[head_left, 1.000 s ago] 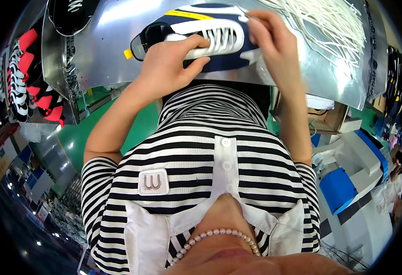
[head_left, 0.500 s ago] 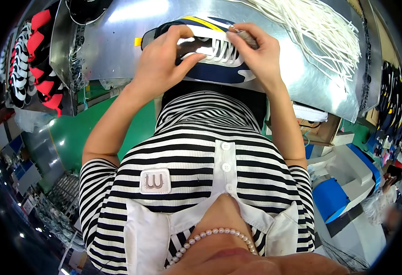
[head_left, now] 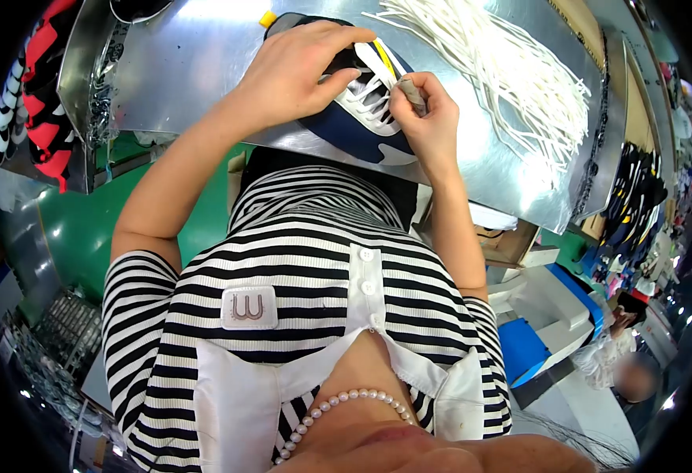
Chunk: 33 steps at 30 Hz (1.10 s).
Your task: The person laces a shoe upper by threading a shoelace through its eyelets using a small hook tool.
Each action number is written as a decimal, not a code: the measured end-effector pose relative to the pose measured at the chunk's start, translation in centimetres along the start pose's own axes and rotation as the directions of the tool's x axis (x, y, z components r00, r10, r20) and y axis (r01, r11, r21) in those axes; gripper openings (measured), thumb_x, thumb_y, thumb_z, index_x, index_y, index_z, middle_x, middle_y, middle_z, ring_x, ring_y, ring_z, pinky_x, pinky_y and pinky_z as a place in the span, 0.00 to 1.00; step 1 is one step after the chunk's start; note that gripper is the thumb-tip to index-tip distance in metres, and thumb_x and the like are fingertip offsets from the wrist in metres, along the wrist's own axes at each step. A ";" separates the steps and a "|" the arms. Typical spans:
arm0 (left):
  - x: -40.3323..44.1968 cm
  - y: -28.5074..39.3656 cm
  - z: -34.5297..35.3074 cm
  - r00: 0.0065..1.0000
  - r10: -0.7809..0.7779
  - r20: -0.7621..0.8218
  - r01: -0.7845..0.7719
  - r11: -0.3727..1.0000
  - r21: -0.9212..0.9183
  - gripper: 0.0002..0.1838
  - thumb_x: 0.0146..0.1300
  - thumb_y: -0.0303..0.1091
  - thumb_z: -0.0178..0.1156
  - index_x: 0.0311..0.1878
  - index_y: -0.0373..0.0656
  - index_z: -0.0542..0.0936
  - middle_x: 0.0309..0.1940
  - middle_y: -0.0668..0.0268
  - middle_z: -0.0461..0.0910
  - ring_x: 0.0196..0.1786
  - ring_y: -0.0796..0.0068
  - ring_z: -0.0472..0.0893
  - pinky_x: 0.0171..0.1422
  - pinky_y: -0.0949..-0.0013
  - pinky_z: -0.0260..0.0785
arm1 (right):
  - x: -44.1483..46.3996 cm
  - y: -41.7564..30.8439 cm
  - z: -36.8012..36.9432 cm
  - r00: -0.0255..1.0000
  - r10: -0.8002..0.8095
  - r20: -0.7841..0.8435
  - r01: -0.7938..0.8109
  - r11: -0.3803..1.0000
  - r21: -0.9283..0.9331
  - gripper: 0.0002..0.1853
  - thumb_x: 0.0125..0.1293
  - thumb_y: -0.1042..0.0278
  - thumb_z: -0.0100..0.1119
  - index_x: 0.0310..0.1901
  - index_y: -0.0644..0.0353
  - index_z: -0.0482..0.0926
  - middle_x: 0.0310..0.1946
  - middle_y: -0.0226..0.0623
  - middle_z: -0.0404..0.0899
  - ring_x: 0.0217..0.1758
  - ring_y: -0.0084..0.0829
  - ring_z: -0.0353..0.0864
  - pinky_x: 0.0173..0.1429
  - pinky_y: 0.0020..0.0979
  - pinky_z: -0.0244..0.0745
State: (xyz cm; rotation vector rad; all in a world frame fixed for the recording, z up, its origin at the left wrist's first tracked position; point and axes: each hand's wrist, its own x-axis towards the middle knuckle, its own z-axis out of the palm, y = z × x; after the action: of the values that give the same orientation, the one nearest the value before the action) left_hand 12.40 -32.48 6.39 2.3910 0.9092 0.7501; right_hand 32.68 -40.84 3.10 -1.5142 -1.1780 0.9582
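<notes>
1. The navy shoe point(head_left: 342, 135) rests on the metal table point(head_left: 180, 83), directly ahead of the person's body; its long axis runs aslant, from the heel with its yellow tab point(head_left: 268, 18), far and to the left, to the toe, near and to the right
2. The left hand point(head_left: 302, 72) lies over the heel end and hides part of it, thumb and forefinger spread wide about the shoe's opening
3. The right hand point(head_left: 429, 114) is the nearer to the toe, with thumb and fingertips drawn into a narrow pinch beside the white lacing point(head_left: 368, 102); a small greyish-brown piece point(head_left: 412, 95) shows at those fingers, and whether it is held or worn, or whether a lace end is pinched, cannot be told
4. A bundle of loose white laces point(head_left: 515, 91) spreads over the table to the right of the shoe, some ends reaching near its far side
5. Red-and-black shoes point(head_left: 44, 110) stand well apart at the left, dark shoes point(head_left: 634, 185) at the right
</notes>
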 end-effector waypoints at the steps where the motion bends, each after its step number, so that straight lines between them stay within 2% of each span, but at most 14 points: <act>1: 0.4 0.0 -0.3 0.998 -0.010 0.060 0.008 1.000 0.023 0.24 0.62 0.35 0.64 0.62 0.44 0.76 0.50 0.57 0.81 0.49 0.57 0.81 0.54 0.61 0.73 | -0.1 -0.1 -0.1 1.000 0.016 -0.014 -0.015 0.999 0.046 0.04 0.62 0.75 0.66 0.37 0.62 0.80 0.24 0.26 0.79 0.26 0.10 0.70 0.31 0.17 0.70; 4: 0.9 -0.3 -0.6 0.992 -0.013 0.124 0.009 0.999 0.032 0.23 0.62 0.34 0.64 0.61 0.43 0.77 0.50 0.57 0.81 0.49 0.56 0.81 0.53 0.60 0.73 | -1.1 -1.5 0.0 0.990 -0.118 0.078 0.125 0.988 -0.086 0.05 0.61 0.76 0.68 0.38 0.60 0.81 0.24 0.26 0.79 0.25 0.12 0.73 0.30 0.18 0.71; 6: 0.7 -0.5 -0.6 0.991 -0.009 0.135 0.006 1.000 0.021 0.22 0.62 0.34 0.64 0.60 0.43 0.77 0.50 0.57 0.81 0.49 0.56 0.81 0.52 0.59 0.73 | -0.8 -1.0 0.0 0.879 -0.396 0.267 0.469 0.822 -0.323 0.09 0.54 0.74 0.71 0.37 0.55 0.82 0.25 0.32 0.82 0.22 0.27 0.81 0.28 0.25 0.73; 12: -4.2 -0.1 -0.8 0.923 0.227 -0.309 -0.153 0.957 0.246 0.23 0.58 0.27 0.68 0.57 0.38 0.77 0.50 0.56 0.78 0.51 0.55 0.79 0.56 0.60 0.73 | -0.9 -0.3 -0.1 0.792 -0.565 0.232 0.609 0.709 -0.356 0.06 0.56 0.78 0.70 0.33 0.59 0.81 0.21 0.30 0.78 0.18 0.19 0.71 0.25 0.19 0.66; 14: -7.3 1.9 0.6 0.886 -0.276 -0.372 0.216 0.957 -0.194 0.24 0.57 0.23 0.69 0.58 0.38 0.74 0.55 0.56 0.75 0.53 0.61 0.77 0.55 0.64 0.73 | -1.5 -0.3 -0.1 0.887 -0.449 0.106 0.461 0.868 -0.183 0.06 0.56 0.80 0.68 0.33 0.61 0.80 0.21 0.25 0.77 0.20 0.12 0.68 0.25 0.16 0.62; 16: -8.7 3.0 1.5 0.798 -0.602 -0.003 0.333 0.445 -0.831 0.33 0.60 0.24 0.70 0.65 0.38 0.64 0.56 0.57 0.71 0.55 0.70 0.75 0.56 0.68 0.73 | -1.8 -0.7 0.4 0.906 -0.416 0.075 0.422 0.898 -0.124 0.06 0.58 0.80 0.68 0.35 0.62 0.80 0.22 0.20 0.75 0.22 0.08 0.64 0.26 0.13 0.58; 18: -7.9 4.3 0.2 0.662 -0.749 0.007 0.330 0.283 -0.901 0.36 0.62 0.27 0.69 0.68 0.37 0.59 0.57 0.55 0.73 0.56 0.69 0.76 0.58 0.68 0.73 | -2.2 -1.2 1.4 0.949 -0.270 0.160 0.262 0.962 0.072 0.06 0.60 0.80 0.67 0.36 0.63 0.79 0.24 0.19 0.75 0.24 0.07 0.64 0.27 0.14 0.57; 21: -6.5 2.9 -1.8 0.699 -0.672 0.246 0.204 -0.142 -0.969 0.26 0.68 0.31 0.63 0.66 0.36 0.67 0.55 0.56 0.79 0.56 0.69 0.81 0.59 0.64 0.76 | -2.6 -2.0 3.7 0.974 -0.137 0.179 0.059 0.922 0.383 0.05 0.64 0.79 0.65 0.38 0.63 0.78 0.28 0.20 0.74 0.27 0.10 0.65 0.33 0.15 0.62; 24: -5.5 2.5 -2.2 0.680 -0.659 0.322 0.186 -0.269 -0.945 0.19 0.69 0.32 0.62 0.60 0.36 0.74 0.51 0.59 0.82 0.52 0.70 0.83 0.57 0.65 0.78 | -1.8 -2.5 4.6 0.981 -0.097 0.170 -0.009 0.845 0.535 0.04 0.66 0.76 0.64 0.39 0.61 0.79 0.27 0.21 0.74 0.27 0.10 0.67 0.31 0.17 0.63; 26: -4.0 2.8 -4.9 0.719 -0.676 0.162 0.184 -0.041 -0.982 0.14 0.68 0.32 0.62 0.53 0.36 0.78 0.46 0.62 0.84 0.46 0.70 0.85 0.52 0.68 0.78 | -0.5 -3.2 4.0 0.984 0.019 0.178 -0.097 0.891 0.444 0.03 0.68 0.73 0.63 0.40 0.60 0.79 0.25 0.18 0.72 0.27 0.09 0.66 0.32 0.15 0.61; 28: -3.1 1.0 -8.5 0.775 -0.617 -0.135 0.361 0.607 -0.708 0.12 0.67 0.31 0.62 0.49 0.35 0.79 0.43 0.64 0.85 0.41 0.71 0.84 0.47 0.69 0.76 | 2.1 -3.5 2.2 0.997 0.056 0.050 -0.070 0.942 0.328 0.03 0.69 0.71 0.63 0.41 0.59 0.81 0.25 0.18 0.73 0.27 0.09 0.66 0.32 0.15 0.60; 30: -1.5 -3.8 -11.5 0.921 -0.273 -0.279 0.283 0.959 -0.006 0.13 0.61 0.29 0.59 0.47 0.32 0.76 0.42 0.50 0.81 0.39 0.51 0.83 0.46 0.57 0.74 | 6.2 -2.0 -1.0 0.967 -0.162 -0.198 0.163 0.987 -0.012 0.06 0.68 0.68 0.65 0.40 0.61 0.83 0.24 0.18 0.73 0.27 0.11 0.67 0.32 0.17 0.62; 32: 2.2 -6.7 -13.1 0.862 -0.463 -0.205 0.495 0.688 0.530 0.16 0.60 0.26 0.55 0.50 0.31 0.76 0.50 0.44 0.77 0.53 0.44 0.79 0.54 0.54 0.74 | 9.4 -2.0 -3.8 0.939 -0.228 -0.258 0.139 0.936 -0.322 0.09 0.66 0.64 0.66 0.42 0.60 0.83 0.27 0.29 0.80 0.28 0.23 0.76 0.33 0.27 0.70; 33: 3.4 -11.8 -12.5 0.902 -0.343 -0.262 0.424 0.590 0.687 0.15 0.58 0.25 0.54 0.49 0.31 0.76 0.45 0.46 0.79 0.43 0.47 0.82 0.48 0.52 0.77 | 10.7 -1.5 -4.0 0.934 -0.235 -0.269 0.141 0.934 -0.327 0.09 0.66 0.64 0.66 0.42 0.60 0.83 0.27 0.29 0.80 0.28 0.23 0.76 0.33 0.27 0.70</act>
State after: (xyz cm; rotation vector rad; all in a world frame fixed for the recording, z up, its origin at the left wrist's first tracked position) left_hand 1.37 -19.31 9.72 2.6259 2.0202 0.3510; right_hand 38.57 -31.18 5.26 -1.6802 -1.2557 0.4039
